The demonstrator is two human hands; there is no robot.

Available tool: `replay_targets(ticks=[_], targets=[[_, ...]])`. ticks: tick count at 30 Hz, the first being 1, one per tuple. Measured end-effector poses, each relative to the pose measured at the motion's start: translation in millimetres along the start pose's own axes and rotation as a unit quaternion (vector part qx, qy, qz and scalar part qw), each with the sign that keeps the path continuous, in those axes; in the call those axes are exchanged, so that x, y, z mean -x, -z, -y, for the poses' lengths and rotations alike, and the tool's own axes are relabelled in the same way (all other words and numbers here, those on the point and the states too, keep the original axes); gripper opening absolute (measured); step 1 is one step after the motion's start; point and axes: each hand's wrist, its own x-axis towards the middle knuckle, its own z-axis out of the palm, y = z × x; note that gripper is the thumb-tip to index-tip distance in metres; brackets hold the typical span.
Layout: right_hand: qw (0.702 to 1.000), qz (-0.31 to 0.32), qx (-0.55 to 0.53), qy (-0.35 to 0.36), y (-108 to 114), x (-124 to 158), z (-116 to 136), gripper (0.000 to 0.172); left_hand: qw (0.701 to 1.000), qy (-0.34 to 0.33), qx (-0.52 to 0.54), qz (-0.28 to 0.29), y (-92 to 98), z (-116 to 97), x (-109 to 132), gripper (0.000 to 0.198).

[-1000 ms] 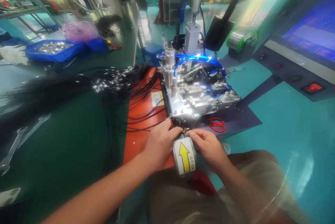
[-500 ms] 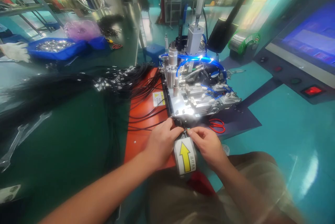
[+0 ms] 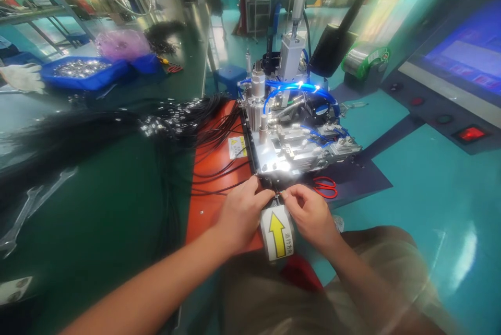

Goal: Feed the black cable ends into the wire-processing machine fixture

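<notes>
My left hand (image 3: 241, 216) is closed in a pinch at the front edge of a metal machine (image 3: 289, 142), around a black cable (image 3: 213, 191) that runs in from the left. My right hand (image 3: 312, 216) is closed too, thumb and forefinger pinching something too small to make out, close to the left fingertips. Between and just below the hands sits a rounded metal cover with a yellow arrow label (image 3: 277, 233). Several black cables lie over the orange plate (image 3: 219, 155) left of the machine.
Red-handled scissors (image 3: 324, 187) lie right of my hands. Blue air hoses (image 3: 301, 86) arch over the machine. A solder wire spool (image 3: 366, 61) and a control screen (image 3: 465, 48) stand at right. Left are wrenches (image 3: 27, 212), a cable bundle (image 3: 97, 129) and a blue tray (image 3: 84, 82) of metal parts.
My right hand's fingers have shifted very slightly at the pinch point. The left hand stays in place.
</notes>
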Motion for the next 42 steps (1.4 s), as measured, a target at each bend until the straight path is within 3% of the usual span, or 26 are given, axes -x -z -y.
replay_targets(ticks=[17, 24, 29, 31, 42], targets=[[0.998, -0.006, 0.041, 0.049, 1, -5, -2, 0.023, 1.000, -0.002, 0.005, 0.005, 1.0, 0, 0, 0.026], [0.999, 0.003, 0.019, 0.042, 16, -11, 0, 0.024, 1.000, 0.002, 0.016, 0.024, -0.5, 1, 0, 0.024], [0.991, 0.111, 0.021, 0.071, 18, -22, 7, 0.030, 1.000, 0.008, 0.009, 0.027, 0.4, 1, 1, 0.025], [0.989, 0.123, 0.021, 0.079, 17, -25, 8, 0.032, 1.000, 0.007, 0.009, 0.028, 0.8, 0, 0, 0.025], [0.992, 0.090, -0.040, 0.081, 19, -22, 3, 0.019, 1.000, -0.001, 0.021, 0.007, 1.1, 0, 0, 0.022]])
